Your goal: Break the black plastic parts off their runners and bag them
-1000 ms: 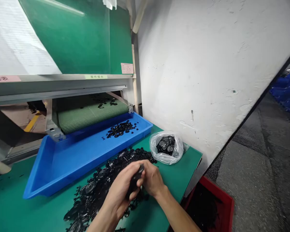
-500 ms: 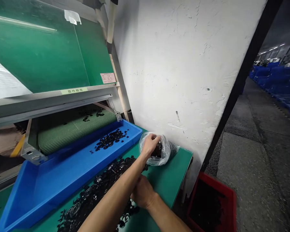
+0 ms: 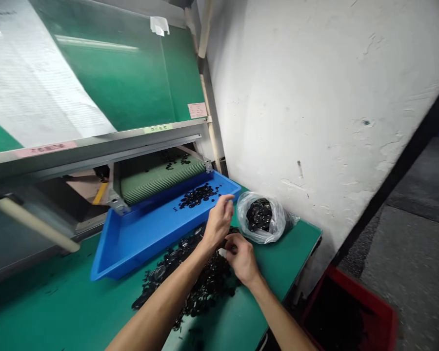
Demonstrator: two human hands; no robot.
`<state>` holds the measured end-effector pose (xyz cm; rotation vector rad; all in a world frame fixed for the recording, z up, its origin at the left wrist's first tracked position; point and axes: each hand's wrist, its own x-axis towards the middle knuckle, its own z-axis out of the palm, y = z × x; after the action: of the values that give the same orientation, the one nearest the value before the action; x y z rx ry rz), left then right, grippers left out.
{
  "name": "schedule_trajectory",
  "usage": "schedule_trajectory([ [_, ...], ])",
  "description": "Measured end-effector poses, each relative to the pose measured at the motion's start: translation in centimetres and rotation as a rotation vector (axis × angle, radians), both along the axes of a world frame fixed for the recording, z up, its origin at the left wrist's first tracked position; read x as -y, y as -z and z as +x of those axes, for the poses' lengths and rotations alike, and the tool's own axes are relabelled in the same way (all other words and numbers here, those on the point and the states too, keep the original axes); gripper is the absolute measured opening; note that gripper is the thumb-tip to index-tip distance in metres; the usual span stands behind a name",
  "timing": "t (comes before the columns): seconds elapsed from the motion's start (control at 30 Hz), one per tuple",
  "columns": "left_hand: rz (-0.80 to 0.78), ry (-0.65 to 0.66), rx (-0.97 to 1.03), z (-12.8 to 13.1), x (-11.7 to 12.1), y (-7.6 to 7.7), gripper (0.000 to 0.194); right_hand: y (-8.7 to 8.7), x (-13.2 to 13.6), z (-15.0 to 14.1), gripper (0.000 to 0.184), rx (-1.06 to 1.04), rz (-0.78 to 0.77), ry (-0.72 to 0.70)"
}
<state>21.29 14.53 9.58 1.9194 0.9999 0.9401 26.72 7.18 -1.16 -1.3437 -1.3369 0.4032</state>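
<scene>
My left hand (image 3: 218, 222) hovers over the pile of small black round parts (image 3: 208, 282), between the blue tray and the plastic bag. Its fingers are loosely bent and somewhat apart, slightly blurred at the tips, with nothing visible in them. Close by on the right, my right hand (image 3: 242, 257) is at the pile's edge, thumb and forefinger curled together in a pinch. Whatever lies between those fingertips is too small and dark to name. A clear plastic bag (image 3: 243, 214) stands open-mouthed beyond my hands, with black disc-like parts (image 3: 259, 214) inside.
A blue tray (image 3: 146, 239) with scattered black parts lies below the end of a green conveyor belt (image 3: 161, 180). The green table (image 3: 58, 302) ends at a right edge beside the white wall (image 3: 296, 122). A red bin (image 3: 380, 312) stands on the floor at right.
My left hand has come out of the bag mouth and back to the left. My right hand has come out from under the left forearm. The view has turned left.
</scene>
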Motion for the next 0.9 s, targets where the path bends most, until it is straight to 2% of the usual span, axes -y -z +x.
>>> schedule_trajectory([
  [0.13,-0.107,-0.16,0.056,-7.1,2.7,1.6,0.032,-0.6,1.0,-0.8,0.011,-0.105,-0.005,-0.054],
  [0.27,-0.303,-0.08,0.05,-10.9,6.5,4.2,0.033,-0.8,3.1,-2.4,0.011,-0.159,-0.026,-0.176],
  [0.37,-0.41,-0.048,0.077,-12.4,8.9,5.4,0.034,-0.9,4.7,-3.1,0.018,-0.223,-0.056,-0.339],
  [0.47,-0.47,-0.03,0.118,-13.7,10.4,5.7,0.034,-1.3,6.1,-3.5,0.017,-0.314,-0.114,-0.458],
  [0.63,-0.502,-0.049,0.144,-15.5,12.1,5.9,0.033,-1.6,7.4,-4.4,0.03,-0.353,-0.297,-0.437],
  [0.7,-0.543,-0.029,0.191,-16.1,12.6,6.1,0.033,-1.6,7.6,-4.9,0.023,-0.336,-0.321,-0.412],
  [0.8,-0.684,0.007,0.327,-16.8,13.2,6.6,0.032,-1.7,7.9,-5.8,0.012,-0.346,-0.344,-0.41],
  [0.9,-0.855,-0.079,0.524,-17.4,13.9,7.4,0.03,-1.9,8.4,-7.0,0.016,-0.238,-0.32,-0.391],
])
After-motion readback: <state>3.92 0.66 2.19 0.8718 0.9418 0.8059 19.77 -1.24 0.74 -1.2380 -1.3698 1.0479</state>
